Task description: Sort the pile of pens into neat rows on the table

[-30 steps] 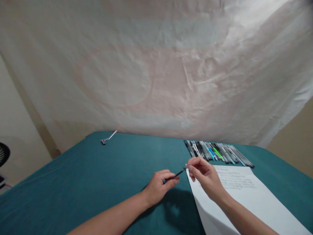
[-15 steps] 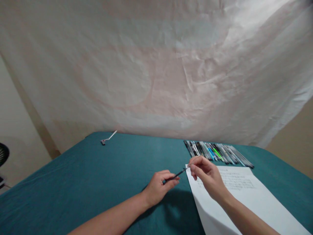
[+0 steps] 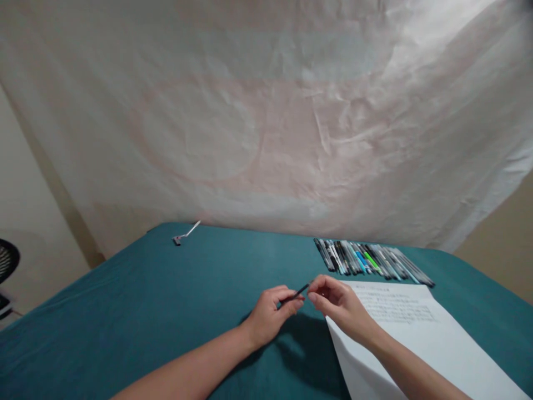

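Note:
My left hand [image 3: 270, 314] and my right hand [image 3: 337, 303] meet above the teal tablecloth [image 3: 166, 300], near its middle. Between them is a thin dark pen [image 3: 297, 293], slanting up to the right. The left fingers pinch its lower end, and the right fingertips are closed round its upper end. A white sheet of paper with faint writing [image 3: 412, 333] lies under and to the right of my right hand.
A row of several pens [image 3: 370, 261], dark with some blue and one green, lies side by side beyond the paper. A single white pen with a dark cap [image 3: 186, 233] rests at the far left of the table. A creased pale sheet hangs behind.
My right hand has slid left along the pen toward my left hand, so the two hands now nearly touch. The left hand has hardly moved.

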Motion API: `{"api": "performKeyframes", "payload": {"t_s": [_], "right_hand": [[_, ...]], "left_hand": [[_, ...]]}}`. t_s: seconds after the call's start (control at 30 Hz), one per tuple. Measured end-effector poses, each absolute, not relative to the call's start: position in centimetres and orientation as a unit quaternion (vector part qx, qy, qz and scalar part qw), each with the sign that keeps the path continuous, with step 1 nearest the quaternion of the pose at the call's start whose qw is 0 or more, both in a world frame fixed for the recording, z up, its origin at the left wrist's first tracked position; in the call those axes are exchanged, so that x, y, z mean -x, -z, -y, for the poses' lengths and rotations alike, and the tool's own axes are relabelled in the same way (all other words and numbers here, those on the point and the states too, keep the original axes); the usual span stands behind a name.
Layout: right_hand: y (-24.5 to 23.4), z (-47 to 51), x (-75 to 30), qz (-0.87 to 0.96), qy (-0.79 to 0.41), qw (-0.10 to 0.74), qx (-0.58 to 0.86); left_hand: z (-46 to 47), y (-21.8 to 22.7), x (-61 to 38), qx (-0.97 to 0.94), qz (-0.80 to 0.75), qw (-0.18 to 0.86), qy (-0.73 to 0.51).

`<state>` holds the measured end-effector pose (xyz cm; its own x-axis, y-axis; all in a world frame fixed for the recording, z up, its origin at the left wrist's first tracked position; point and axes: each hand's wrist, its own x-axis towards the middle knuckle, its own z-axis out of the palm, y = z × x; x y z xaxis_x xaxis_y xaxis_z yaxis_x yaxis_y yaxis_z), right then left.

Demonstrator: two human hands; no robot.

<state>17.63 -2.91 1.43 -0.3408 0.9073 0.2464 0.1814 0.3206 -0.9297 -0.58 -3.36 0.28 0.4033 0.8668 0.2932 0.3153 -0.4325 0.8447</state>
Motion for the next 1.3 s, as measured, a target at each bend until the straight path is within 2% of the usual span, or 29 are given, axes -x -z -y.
{"api": "performKeyframes", "payload": {"t_s": [0.13, 0.33, 0.6, 0.67, 0.77, 0.9, 1.0, 1.1, 1.17, 1.3], "right_hand": [[-0.7, 2.4, -17.3, 0.751, -0.367, 0.340, 0.430], [0.7, 1.4, -15.1, 0.831, -0.221, 0.266, 0.435], [1.1, 0.5, -13.0, 0.882, -0.103, 0.204, 0.413], [0.7, 0.3, -14.0, 0.876, -0.097, 0.219, 0.419], [-0.3, -0.5, -16.4, 0.833, -0.137, 0.288, 0.452], [-2.3, -1.0, -18.9, 0.736, -0.297, 0.386, 0.470], [-3.7, -0.1, -18.9, 0.670, -0.413, 0.435, 0.437], [-4.5, 1.2, -17.6, 0.620, -0.479, 0.489, 0.383], [-4.8, 1.9, -16.7, 0.616, -0.480, 0.511, 0.360], [-5.1, 2.5, -16.0, 0.633, -0.407, 0.549, 0.364]], "left_hand": [[2.6, 0.1, 1.0, -0.696, -0.419, 0.374, -0.448], [1.3, 0.4, 2.1, -0.630, -0.446, 0.369, -0.517], [1.2, 0.5, 2.2, -0.646, -0.437, 0.349, -0.519], [1.2, 0.6, 2.2, -0.654, -0.437, 0.338, -0.517], [1.3, 0.6, 2.2, -0.664, -0.438, 0.323, -0.512], [1.4, 0.5, 2.1, -0.694, -0.436, 0.314, -0.479], [1.7, 0.4, 2.0, -0.718, -0.428, 0.314, -0.451], [1.9, 0.3, 1.8, -0.735, -0.418, 0.313, -0.431], [2.0, 0.2, 1.8, -0.745, -0.411, 0.314, -0.422], [2.1, 0.2, 1.9, -0.753, -0.403, 0.313, -0.415]]}}
